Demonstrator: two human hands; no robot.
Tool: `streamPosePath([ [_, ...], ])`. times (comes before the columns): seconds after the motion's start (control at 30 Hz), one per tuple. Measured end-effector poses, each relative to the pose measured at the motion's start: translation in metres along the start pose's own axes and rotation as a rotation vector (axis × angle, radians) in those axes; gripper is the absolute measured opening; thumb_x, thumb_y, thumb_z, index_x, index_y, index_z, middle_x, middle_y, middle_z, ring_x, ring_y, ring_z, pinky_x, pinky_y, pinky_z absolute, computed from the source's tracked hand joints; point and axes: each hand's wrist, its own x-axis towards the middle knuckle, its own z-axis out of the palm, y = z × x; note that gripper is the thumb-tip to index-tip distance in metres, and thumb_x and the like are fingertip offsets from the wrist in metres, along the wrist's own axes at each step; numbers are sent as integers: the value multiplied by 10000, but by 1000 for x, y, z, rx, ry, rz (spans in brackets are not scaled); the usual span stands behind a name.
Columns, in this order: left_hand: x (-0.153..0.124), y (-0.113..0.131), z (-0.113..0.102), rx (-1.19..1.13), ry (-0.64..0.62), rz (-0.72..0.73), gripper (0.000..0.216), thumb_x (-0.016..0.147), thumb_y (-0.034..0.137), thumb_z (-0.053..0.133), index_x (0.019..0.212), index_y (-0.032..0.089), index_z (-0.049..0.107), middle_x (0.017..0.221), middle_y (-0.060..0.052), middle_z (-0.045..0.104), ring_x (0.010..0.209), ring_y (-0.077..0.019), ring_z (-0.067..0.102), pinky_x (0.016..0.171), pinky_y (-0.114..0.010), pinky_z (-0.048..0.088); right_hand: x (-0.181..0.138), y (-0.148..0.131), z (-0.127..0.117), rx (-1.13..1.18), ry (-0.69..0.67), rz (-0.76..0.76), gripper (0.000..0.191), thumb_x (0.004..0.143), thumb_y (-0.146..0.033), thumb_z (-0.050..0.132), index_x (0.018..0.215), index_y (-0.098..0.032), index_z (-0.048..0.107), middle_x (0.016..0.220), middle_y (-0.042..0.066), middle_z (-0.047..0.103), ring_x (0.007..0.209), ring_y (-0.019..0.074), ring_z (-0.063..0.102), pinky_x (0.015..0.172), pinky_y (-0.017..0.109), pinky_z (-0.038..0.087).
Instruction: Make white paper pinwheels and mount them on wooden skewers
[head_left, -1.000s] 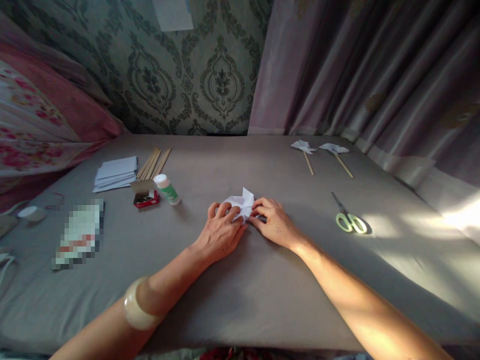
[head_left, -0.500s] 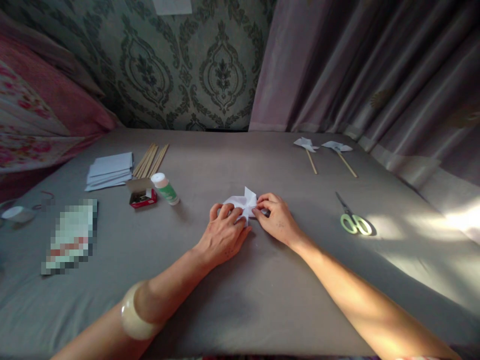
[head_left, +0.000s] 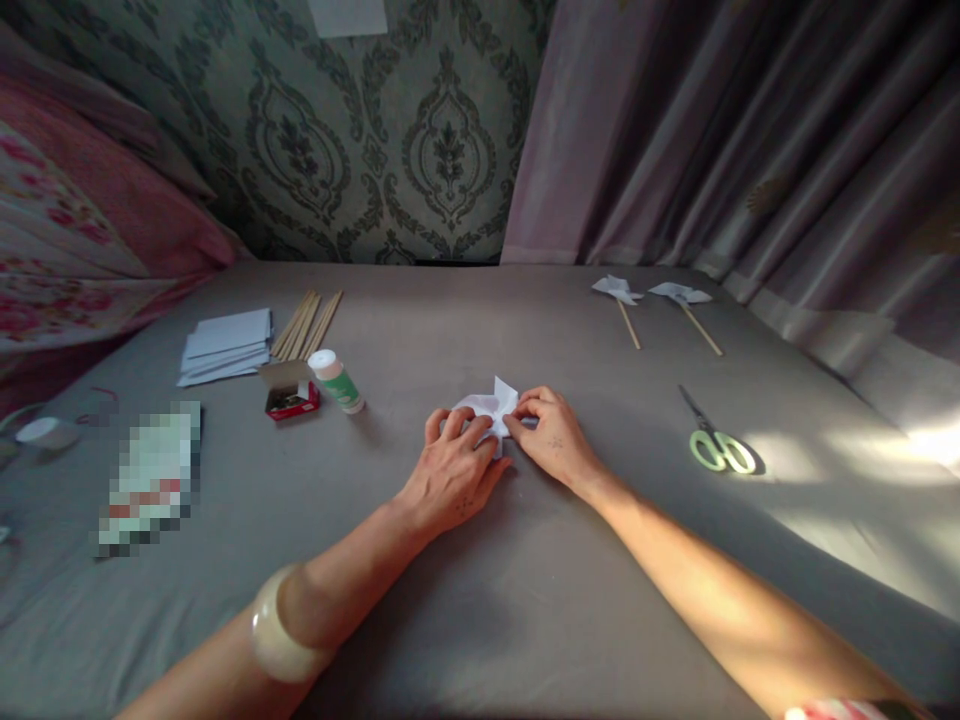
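Note:
A small folded white paper piece (head_left: 491, 404) lies on the grey sheet (head_left: 480, 590) in the middle. My left hand (head_left: 454, 468) rests flat over its left part, fingers pressing the folds down. My right hand (head_left: 553, 437) pinches the paper's right edge with thumb and fingers closed. A pale bangle sits on my left wrist.
Left: a stack of white paper (head_left: 225, 345), wooden sticks (head_left: 307, 323), a glue bottle (head_left: 337, 380), a small red open box (head_left: 291, 390). Right: green-handled scissors (head_left: 716, 440), two finished paper pinwheels on sticks (head_left: 622, 300) (head_left: 686, 303). Curtains and wall behind.
Both hands stay on the paper; my left fingers have shifted slightly further over it. The camera view has drifted a little.

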Motion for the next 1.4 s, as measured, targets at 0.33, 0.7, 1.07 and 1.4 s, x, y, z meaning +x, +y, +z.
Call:
streamPosePath([
  [0.33,1,-2,2,23,-6,-4,264,923,374,479,980,182,651,1158,-84,634,1120,-275,456,967,-481,303,-4,-2,2,-23,37,21,142,734,-211,652,596,-212,621,906,45,631,917,208,577,891,390,419],
  [0.7,1,-2,3,6,-38,-24,263,916,375,487,1022,177,625,1167,-95,618,1148,-283,442,986,-489,293,-4,-4,1,-45,17,48,136,732,-210,659,601,-204,625,925,48,637,952,220,574,900,399,404],
  [1.07,2,-2,2,-26,-62,-46,306,914,364,478,1132,194,610,1215,-117,590,1173,-302,432,991,-514,294,-3,-3,0,-37,-3,40,126,729,-212,677,609,-208,640,920,48,635,946,214,575,892,389,415],
  [1.4,2,-2,3,-21,-73,-48,314,912,375,478,1127,201,626,1231,-120,573,1181,-304,427,998,-512,289,-1,-1,-3,-52,-19,10,110,722,-213,695,616,-218,663,923,47,635,931,209,574,883,383,421],
])
